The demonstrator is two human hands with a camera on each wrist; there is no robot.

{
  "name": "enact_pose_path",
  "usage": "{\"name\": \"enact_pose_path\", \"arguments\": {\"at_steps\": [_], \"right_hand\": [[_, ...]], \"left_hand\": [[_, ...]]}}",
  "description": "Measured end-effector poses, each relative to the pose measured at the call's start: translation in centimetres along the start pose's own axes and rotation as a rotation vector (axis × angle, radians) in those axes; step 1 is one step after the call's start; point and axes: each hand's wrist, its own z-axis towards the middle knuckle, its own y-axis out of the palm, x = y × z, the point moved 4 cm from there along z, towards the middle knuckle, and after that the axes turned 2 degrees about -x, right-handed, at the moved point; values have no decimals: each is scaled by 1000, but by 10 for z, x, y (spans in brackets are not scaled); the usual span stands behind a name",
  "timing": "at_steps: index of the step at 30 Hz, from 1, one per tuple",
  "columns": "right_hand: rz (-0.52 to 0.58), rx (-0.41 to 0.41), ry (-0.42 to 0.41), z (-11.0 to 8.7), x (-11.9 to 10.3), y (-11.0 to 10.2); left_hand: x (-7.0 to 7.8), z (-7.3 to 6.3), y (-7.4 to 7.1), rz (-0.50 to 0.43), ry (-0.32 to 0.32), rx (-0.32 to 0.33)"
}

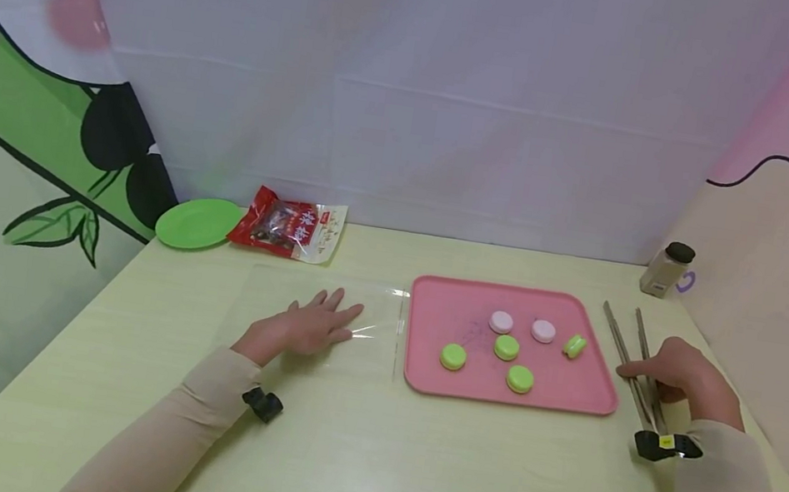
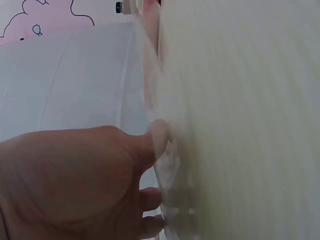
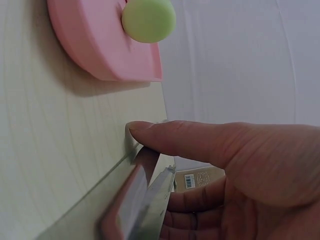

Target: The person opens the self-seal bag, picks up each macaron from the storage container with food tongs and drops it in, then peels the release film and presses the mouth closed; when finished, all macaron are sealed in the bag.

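Observation:
My left hand (image 1: 311,325) rests on a clear plastic sheet or bag (image 1: 385,312), its fingers spread. In the left wrist view the thumb (image 2: 155,142) presses at the film's edge. At the right, my right hand (image 1: 686,379) holds metal tongs (image 1: 615,331), thumb on one arm and curled fingers at the other; the tongs' tips are apart and point away. Between the hands lies a pink tray (image 1: 444,293) bearing several green macarons (image 1: 454,357) and two pale pink macarons (image 1: 543,331). One green macaron (image 1: 575,346) stands on its edge near the tray's right side.
Toward the back left are a green plate (image 1: 196,223) and a red-and-white snack packet (image 1: 289,225). A black-capped jar (image 1: 667,270) stands at the back right, with a small purple ring (image 1: 686,281) beside it. Cloth walls border the table (image 1: 408,475).

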Motion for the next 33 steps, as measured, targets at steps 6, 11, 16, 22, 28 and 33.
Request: {"name": "enact_pose_path", "arguments": {"at_steps": [6, 11, 16, 22, 28, 33], "right_hand": [[9, -5, 3, 1, 2, 1], [18, -11, 8, 1, 3, 2], [21, -10, 12, 1, 3, 1], [21, -14, 10, 1, 2, 2], [23, -22, 2, 0, 1, 2], [20, -21, 5, 0, 1, 1]], "left_hand": [[-1, 3, 0, -2, -25, 36], [0, 3, -3, -32, -10, 93], [-1, 3, -5, -52, 17, 138], [-2, 2, 0, -73, 5, 79], [0, 0, 1, -48, 8, 70], [0, 1, -1, -77, -1, 113]]}}
